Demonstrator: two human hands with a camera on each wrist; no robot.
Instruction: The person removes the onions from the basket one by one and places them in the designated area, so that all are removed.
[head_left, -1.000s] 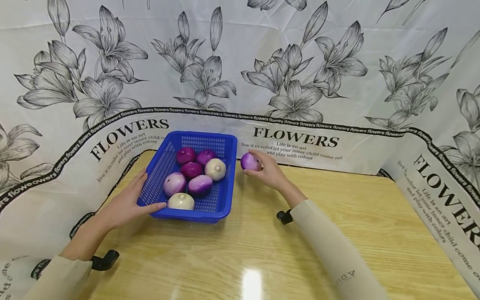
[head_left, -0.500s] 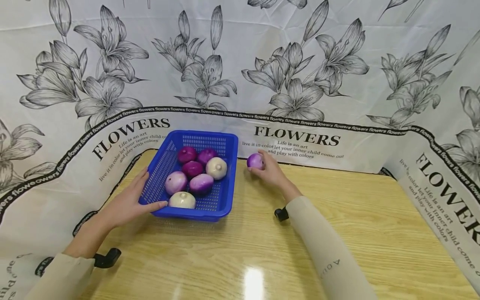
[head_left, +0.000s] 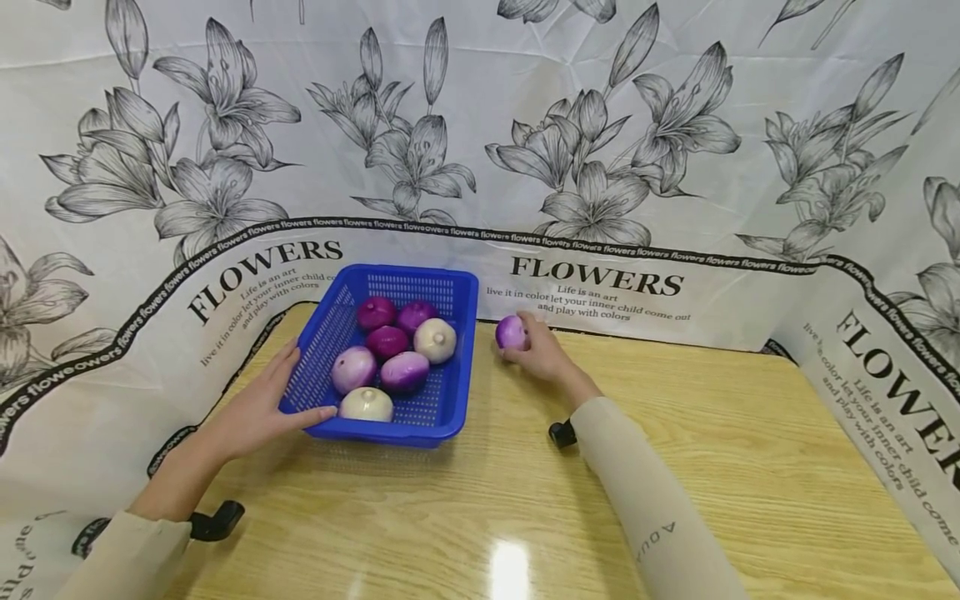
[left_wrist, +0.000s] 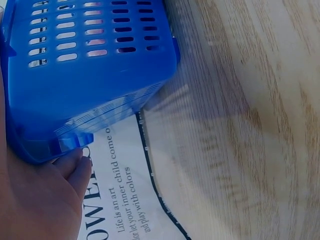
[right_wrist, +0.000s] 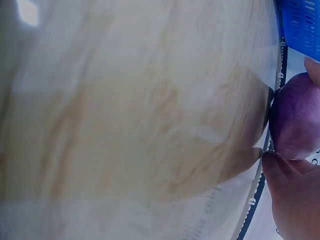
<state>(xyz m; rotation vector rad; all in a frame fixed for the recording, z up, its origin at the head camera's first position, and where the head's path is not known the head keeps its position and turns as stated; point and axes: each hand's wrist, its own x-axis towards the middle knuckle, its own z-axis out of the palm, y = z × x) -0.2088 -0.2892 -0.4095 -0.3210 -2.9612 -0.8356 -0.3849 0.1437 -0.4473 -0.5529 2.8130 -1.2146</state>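
Note:
A blue plastic basket (head_left: 457, 408) stands on the table's left half. Inside lie several onions: dark purple ones such as a purple onion (head_left: 376, 313) at the back, paler purple ones, and white ones such as a white onion (head_left: 366, 405) at the front. My left hand (head_left: 251, 412) grips the basket's near left corner, thumb along the front rim; its fingertips curl under the rim in the left wrist view. Right of the basket, my right hand (head_left: 542, 350) holds a purple onion (right_wrist: 297, 117) between thumb and fingers, low at the table's back edge. It seems to touch the tabletop.
The glossy wood-grain table (head_left: 495, 492) reflects light at its front. A white cloth (head_left: 480, 167) printed with flowers and lettering hangs as a wall behind and along both sides. Black camera mounts, such as the left mount (head_left: 217, 521), stick out from both wrists.
My right hand has shifted slightly right, away from the basket, and lowered the purple onion to the table. The left hand keeps its hold on the basket.

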